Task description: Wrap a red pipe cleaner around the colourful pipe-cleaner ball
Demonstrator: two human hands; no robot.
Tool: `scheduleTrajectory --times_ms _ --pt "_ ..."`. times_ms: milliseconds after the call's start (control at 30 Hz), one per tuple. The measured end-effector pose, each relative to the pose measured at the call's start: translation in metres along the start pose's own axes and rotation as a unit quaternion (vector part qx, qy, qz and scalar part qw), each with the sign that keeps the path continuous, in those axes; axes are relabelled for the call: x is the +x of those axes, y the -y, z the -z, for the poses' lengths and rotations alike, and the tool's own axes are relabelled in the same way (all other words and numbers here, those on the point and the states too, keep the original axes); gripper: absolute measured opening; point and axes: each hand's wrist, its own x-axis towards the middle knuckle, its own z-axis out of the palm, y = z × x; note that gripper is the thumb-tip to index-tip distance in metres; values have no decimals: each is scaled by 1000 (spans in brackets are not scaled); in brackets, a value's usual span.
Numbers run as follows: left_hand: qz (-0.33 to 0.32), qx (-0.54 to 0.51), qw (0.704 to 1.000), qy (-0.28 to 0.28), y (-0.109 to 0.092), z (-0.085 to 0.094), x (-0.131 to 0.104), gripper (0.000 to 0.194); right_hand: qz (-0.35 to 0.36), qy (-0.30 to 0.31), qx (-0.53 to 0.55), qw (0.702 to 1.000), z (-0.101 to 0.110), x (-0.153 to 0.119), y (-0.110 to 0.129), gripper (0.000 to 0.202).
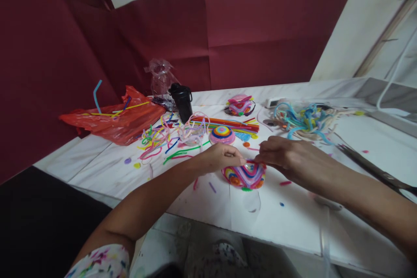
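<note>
Pinching woven straw bowl (245, 176) rim, mouth down.

Fingertips of both hands hidden behind the striped woven bowl (244, 176) rim.

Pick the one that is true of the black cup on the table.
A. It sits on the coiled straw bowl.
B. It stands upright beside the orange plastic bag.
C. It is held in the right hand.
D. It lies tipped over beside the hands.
B: the black cup stands upright at the back of the table, just right of the orange plastic bag, away from both hands.
</note>
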Motion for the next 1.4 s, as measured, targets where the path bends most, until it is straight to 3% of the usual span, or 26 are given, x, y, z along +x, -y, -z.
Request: scheduleTrajectory --times_ms 133,467,600,800,1067,1267,1400 --pt "4 7 1000 3 0 1 0 16 11 49 -71 996 1 4 6 20" --pt "-1 0 1000 10 2 0 1 19 51 41 -126 990 2 7 12 23" --pt "-8 1 1000 23 7 1 3 23 20 72 -86 993 5 12 11 22" --pt "-20 15 999 28 15 3 6 30 -78 162 -30 983 11 25 8 16" --pt "-7 0 1000 30 0 -1 2 20 -188 275 43 942 16 45 -1 6" --pt "12 30 999 22 -4 -1 0 23 -214 313 147 914 14 56 -14 20" --pt "-1 44 999 11 -4 -3 -1 24 -225 341 286 867 9 60 -23 44"
